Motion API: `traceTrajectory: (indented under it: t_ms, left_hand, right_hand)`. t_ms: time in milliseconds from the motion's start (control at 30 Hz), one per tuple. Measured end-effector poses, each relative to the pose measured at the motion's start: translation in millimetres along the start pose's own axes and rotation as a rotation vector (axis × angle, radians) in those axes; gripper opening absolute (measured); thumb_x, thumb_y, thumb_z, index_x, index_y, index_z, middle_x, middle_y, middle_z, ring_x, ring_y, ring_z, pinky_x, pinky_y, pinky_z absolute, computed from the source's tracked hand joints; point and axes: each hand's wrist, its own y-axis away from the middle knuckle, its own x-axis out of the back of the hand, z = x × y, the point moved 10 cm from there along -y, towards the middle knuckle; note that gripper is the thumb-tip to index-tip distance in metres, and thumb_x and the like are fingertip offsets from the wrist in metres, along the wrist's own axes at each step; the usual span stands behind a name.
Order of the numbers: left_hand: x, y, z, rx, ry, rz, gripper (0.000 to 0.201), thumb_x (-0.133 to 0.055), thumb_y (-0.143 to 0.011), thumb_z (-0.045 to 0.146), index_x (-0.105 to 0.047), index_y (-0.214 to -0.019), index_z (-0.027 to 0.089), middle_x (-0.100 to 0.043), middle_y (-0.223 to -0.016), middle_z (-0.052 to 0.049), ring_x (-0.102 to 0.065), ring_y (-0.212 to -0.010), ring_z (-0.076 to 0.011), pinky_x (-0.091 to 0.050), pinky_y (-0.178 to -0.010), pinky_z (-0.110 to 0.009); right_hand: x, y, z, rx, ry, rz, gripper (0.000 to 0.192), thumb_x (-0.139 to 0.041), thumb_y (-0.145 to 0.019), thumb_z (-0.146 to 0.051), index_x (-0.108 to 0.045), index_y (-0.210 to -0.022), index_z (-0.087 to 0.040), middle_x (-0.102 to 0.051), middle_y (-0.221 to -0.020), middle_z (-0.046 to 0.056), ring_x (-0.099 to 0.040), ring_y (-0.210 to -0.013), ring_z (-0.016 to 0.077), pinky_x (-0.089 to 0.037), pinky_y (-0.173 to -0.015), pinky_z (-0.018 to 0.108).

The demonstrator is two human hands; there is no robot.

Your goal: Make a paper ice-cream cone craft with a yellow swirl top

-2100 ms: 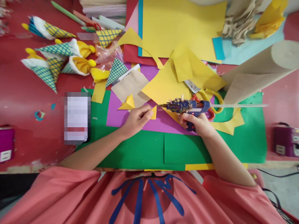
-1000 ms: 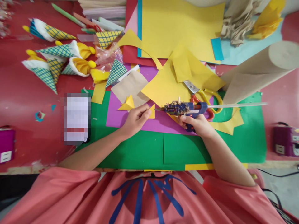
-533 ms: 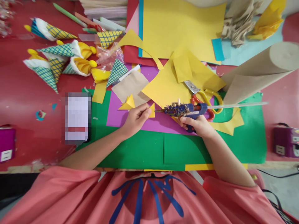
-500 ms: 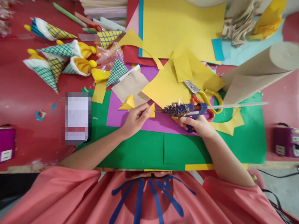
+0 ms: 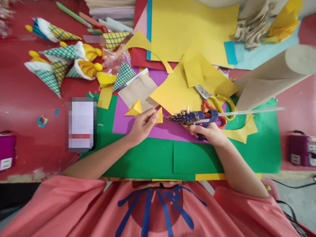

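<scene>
Between the thumb and fingers of my left hand [image 5: 144, 124] is a small folded yellow paper piece [image 5: 160, 116]. My right hand [image 5: 209, 133] is wrapped round the handle of a dark blue glue gun [image 5: 201, 119], a clear glue stick [image 5: 254, 112] sticking out of its back. The gun's nozzle points left, very close to the paper's right edge; I cannot tell whether they touch. Another folded yellow paper piece [image 5: 134, 108] lies just behind my left hand on the purple sheet [image 5: 123, 123]. Scissors [image 5: 212, 107] with red and yellow handles lie behind the gun.
Finished-looking checkered paper cones [image 5: 53, 75] lie at the back left, by a blurred phone [image 5: 82, 125]. Yellow sheets [image 5: 192, 29] and a brown paper roll [image 5: 274, 72] fill the back and right. A green sheet [image 5: 148, 158] covers the table's front.
The folded paper in my left hand has tilted, and its point is turned up more. My left hand and the glue gun have shifted only slightly left.
</scene>
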Motion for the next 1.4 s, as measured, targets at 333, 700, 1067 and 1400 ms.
traceTrajectory:
  t_ms: [333,700,1067,1400]
  left_hand:
    - [1.9,-0.2,1.3,-0.005,0.004,0.018,0.04,-0.047,-0.095,0.037,-0.032,-0.062,0.02,-0.03,-0.055,0.005,-0.033,-0.049,-0.0072,-0.031,-0.044,-0.021]
    - [0.8,-0.8,-2.0,0.0,0.056,0.016,0.04,-0.047,-0.095,0.035,-0.031,-0.063,0.02,-0.027,-0.058,0.006,-0.03,-0.049,-0.0065,-0.032,-0.045,-0.02]
    - [-2.9,-0.3,-2.6,-0.011,0.027,-0.026,0.034,-0.047,-0.096,0.03,-0.037,-0.065,0.019,-0.03,-0.058,0.006,-0.033,-0.049,-0.0058,-0.028,-0.045,-0.02]
    - [-7.6,-0.1,5.7,-0.043,-0.048,-0.071,0.035,-0.046,-0.096,0.032,-0.037,-0.064,0.019,-0.034,-0.055,0.006,-0.033,-0.048,-0.0062,-0.027,-0.045,-0.021]
  right_hand:
    - [1.5,0.4,-1.9,0.013,0.025,0.004,0.033,-0.076,-0.07,-0.041,-0.058,-0.058,-0.017,-0.056,-0.054,-0.002,-0.048,-0.046,0.0077,-0.038,-0.043,0.022]
    - [2.5,1.2,0.8,-0.003,0.042,0.014,0.038,-0.075,-0.07,-0.048,-0.057,-0.058,-0.017,-0.055,-0.053,-0.002,-0.047,-0.045,0.008,-0.038,-0.042,0.022]
    - [0.3,0.3,0.6,0.011,-0.025,0.001,0.037,-0.075,-0.072,-0.045,-0.056,-0.058,-0.017,-0.052,-0.051,-0.003,-0.044,-0.044,0.0073,-0.035,-0.042,0.022]
    - [0.3,-0.8,-0.6,0.04,-0.065,0.0,0.038,-0.073,-0.074,-0.044,-0.054,-0.056,-0.017,-0.052,-0.052,-0.003,-0.045,-0.044,0.0068,-0.034,-0.043,0.023]
